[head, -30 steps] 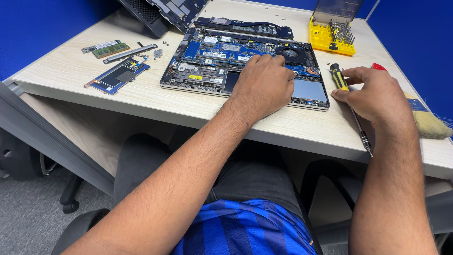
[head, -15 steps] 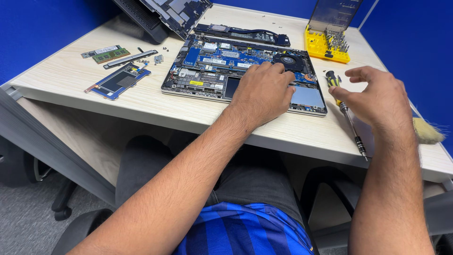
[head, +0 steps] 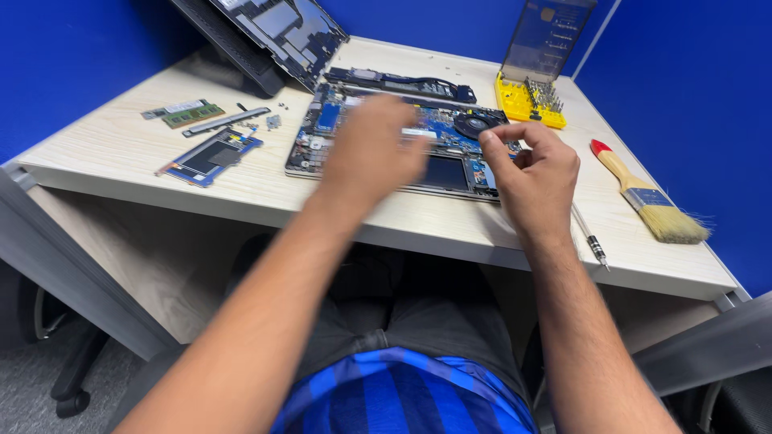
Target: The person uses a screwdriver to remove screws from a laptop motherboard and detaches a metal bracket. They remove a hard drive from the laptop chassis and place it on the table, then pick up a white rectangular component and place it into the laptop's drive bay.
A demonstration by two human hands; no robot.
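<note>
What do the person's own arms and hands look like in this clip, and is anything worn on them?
Both forearms are bare, with no sleeves reaching into view. The left hand is motion-blurred, so rings cannot be ruled out; the right hand shows no glove, ring or watch. Neither wrist carries a strap or band. The only clothing visible is a blue-and-black striped shirt at the torso.

On the tabletop [head: 121, 153] there was one opened laptop base [head: 418, 149], one detached cover panel [head: 273, 32], one green memory module [head: 189, 112], one blue circuit board [head: 211, 157], one yellow bit case [head: 529, 100], one brush [head: 647, 197] and one screwdriver [head: 589, 233]. Two hands were seen, the left [head: 374, 149] and the right [head: 531, 177]. A few small screws [head: 273, 120] were too small to count.
</note>
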